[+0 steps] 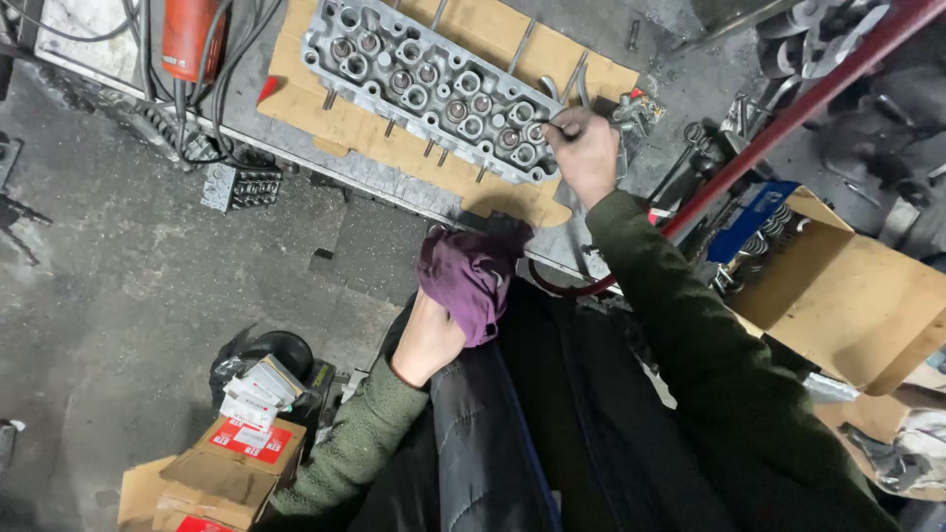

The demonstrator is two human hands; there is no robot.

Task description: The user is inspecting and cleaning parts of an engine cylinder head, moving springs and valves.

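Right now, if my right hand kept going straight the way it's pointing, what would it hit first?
Your right hand points left along the bench, so it would probably meet the metal cylinder head first; its fingers already look to be at its end.

Upper centre: cast-metal cylinder head (434, 89), dull grey, on matt brown cardboard (493, 39); centre: soft purple cloth rag (468, 281); left: rough concrete floor (108, 276).

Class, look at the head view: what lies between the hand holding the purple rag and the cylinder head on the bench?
In the head view, cardboard under the cylinder head and the bench edge lie between it and the left hand with the purple rag.
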